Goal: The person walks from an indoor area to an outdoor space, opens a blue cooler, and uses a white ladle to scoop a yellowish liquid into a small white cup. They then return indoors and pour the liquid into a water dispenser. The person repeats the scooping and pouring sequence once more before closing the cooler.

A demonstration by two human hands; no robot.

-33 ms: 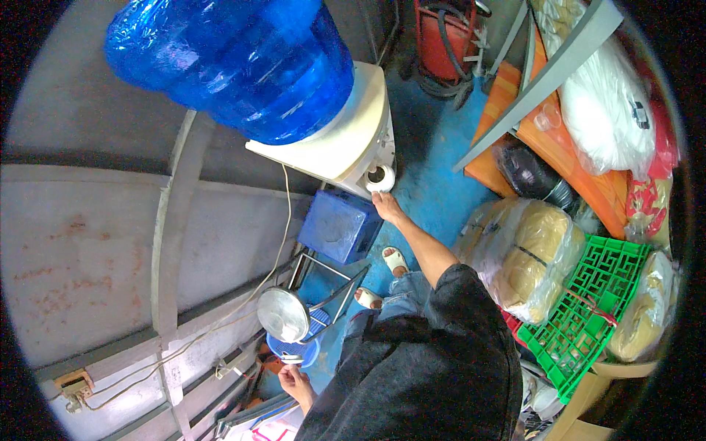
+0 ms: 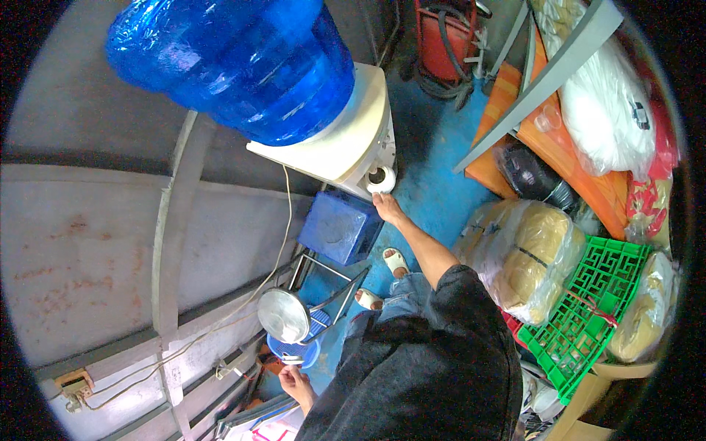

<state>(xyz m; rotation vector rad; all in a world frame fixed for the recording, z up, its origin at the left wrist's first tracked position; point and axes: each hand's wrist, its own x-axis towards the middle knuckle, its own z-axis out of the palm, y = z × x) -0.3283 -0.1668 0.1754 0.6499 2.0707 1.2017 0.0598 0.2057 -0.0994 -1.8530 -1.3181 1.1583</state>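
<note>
My right hand (image 2: 385, 208) reaches forward, its fingers closed on a small white teapot (image 2: 389, 183). The pot's round mouth faces up, and its inside looks dark. It is held at the tap side of a cream water dispenser (image 2: 365, 110), which carries a large blue water bottle (image 2: 250, 73) wrapped in clear film. Whether water is running cannot be seen. Low on the left, my left hand (image 2: 296, 384) is closed, with a small white lid (image 2: 292, 360) at its fingertips. Behind that lid are a blue basket (image 2: 316, 342) and a round metal lid or tray (image 2: 284, 315).
A blue box (image 2: 334, 226) stands below the dispenser, beside a metal-framed stool (image 2: 331, 273). To the right lie a plastic-wrapped bundle (image 2: 526, 253), a green crate (image 2: 581, 316) and orange boards (image 2: 500, 117). A grey metal leg (image 2: 544, 81) slants across there. A cable (image 2: 288, 213) hangs along the left wall.
</note>
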